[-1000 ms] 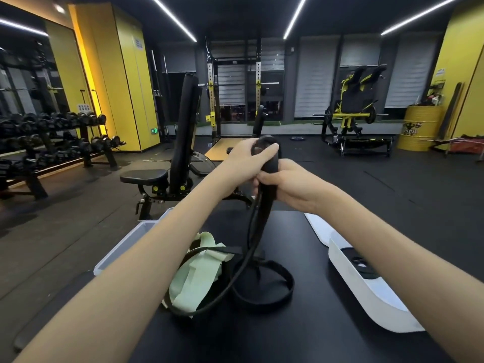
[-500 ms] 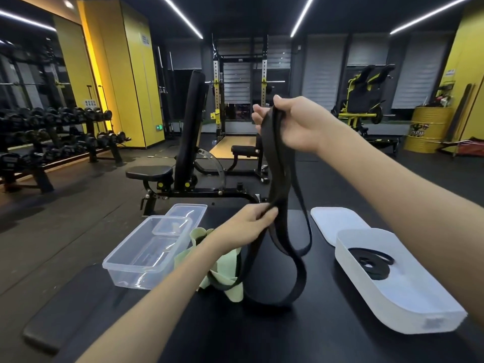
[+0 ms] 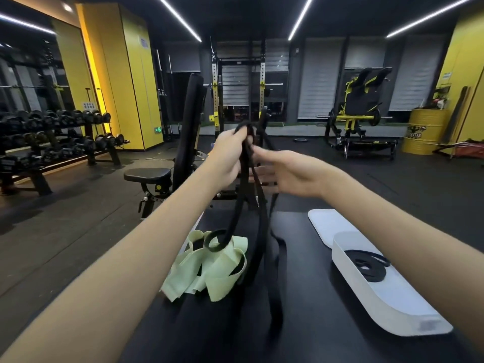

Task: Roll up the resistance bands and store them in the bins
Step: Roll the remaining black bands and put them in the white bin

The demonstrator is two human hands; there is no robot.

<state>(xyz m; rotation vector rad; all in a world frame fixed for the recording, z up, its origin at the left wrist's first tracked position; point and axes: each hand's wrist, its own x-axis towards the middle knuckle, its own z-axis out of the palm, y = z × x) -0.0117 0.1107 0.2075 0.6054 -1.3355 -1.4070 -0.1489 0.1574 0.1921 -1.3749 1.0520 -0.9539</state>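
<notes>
The black resistance band (image 3: 263, 224) hangs nearly upright, its long axis running from the left hand (image 3: 230, 161) down to the counter (image 3: 327, 315), where its slack lies beside a crumpled green band (image 3: 217, 268). The left fingers are curled round the band's top. The right hand (image 3: 290, 174) sits just right of the strands, lower down, fingers (image 3: 262, 153) spread towards them and, as far as the blur shows, not clamped. The white bin (image 3: 372, 292) on the right, well apart, holds one coiled black band (image 3: 366, 265).
</notes>
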